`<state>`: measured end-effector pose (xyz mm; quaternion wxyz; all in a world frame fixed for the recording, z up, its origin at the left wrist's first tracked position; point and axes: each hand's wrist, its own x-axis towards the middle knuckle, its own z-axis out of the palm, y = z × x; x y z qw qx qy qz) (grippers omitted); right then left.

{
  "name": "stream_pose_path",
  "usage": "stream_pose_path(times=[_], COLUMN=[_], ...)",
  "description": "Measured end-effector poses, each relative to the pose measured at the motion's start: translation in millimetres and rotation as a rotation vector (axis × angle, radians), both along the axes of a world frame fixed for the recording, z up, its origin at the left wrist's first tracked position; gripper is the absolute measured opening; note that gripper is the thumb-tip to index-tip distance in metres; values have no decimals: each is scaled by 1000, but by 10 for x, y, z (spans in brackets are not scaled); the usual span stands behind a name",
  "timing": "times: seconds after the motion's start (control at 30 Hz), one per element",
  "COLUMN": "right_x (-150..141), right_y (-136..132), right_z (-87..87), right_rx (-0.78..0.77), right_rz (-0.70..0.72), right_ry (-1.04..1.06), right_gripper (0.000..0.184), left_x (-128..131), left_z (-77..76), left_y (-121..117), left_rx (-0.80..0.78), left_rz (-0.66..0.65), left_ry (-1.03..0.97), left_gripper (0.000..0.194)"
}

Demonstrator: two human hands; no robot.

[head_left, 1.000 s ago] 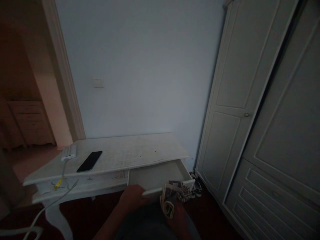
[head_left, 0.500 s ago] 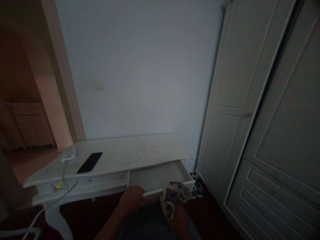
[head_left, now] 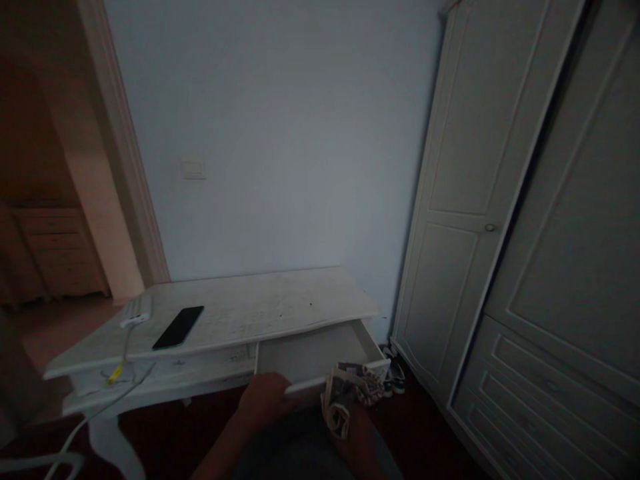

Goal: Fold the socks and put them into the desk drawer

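A black smartphone (head_left: 179,327) lay just right of a white power strip (head_left: 136,311), whose cord (head_left: 129,339) dropped towards a small yellow piece (head_left: 115,375), too small to identify. A light switch (head_left: 193,169) sat on the pale blue wall (head_left: 290,147). At right stood a panelled wardrobe (head_left: 450,280) with 1 round knob (head_left: 489,227) and 3 drawer fronts (head_left: 543,373) low down. Dark sneakers (head_left: 399,381) rested near it on the dark red floor (head_left: 425,427). Beyond the door frame (head_left: 131,153) stood a chest of drawers (head_left: 60,252).
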<state>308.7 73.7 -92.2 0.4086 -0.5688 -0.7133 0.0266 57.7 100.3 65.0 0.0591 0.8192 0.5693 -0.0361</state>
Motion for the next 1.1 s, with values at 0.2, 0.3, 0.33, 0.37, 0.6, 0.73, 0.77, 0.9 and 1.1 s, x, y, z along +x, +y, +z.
stream_pose_path(times=[0.2, 0.3, 0.33, 0.37, 0.6, 0.73, 0.77, 0.9, 1.1], right_x=[11, 33, 34, 32, -21, -61, -74, -147, -465], right_y=[1, 35, 52, 70, 189, 250, 264, 286, 226], right_z=[6, 26, 52, 92, 807, 1267, 1346, 1466, 1257], right_rx=[25, 51, 74, 103, 47, -134, -167, -224, -159], right_rz=[9, -39, -68, -98, -143, -126, -103, -40, 56], right_ry=[90, 140, 164, 187, -89, -234, -251, -306, -348], right_gripper=[25, 25, 27, 29, 18, 23, 26, 24, 22], left_x=[-8, -21, -25, -28, -36, -37, -37, -29, -8], left_z=[-32, -65, -76, -85, -94, -69, -62, -41, -33], left_y=[26, 43, 47, 49, 48, 32, 29, 21, 21], left_rx=[1, 5, 7, 9, 7, -2, -4, -9, 4], left_rz=[-3, 1, 3, 5, 5, 6, 4, 0, 19], left_ry=[4, -2, -5, -7, -11, -1, 2, 6, -7], left_gripper=[48, 48, 48, 48, 50, 48, 48, 48, 46])
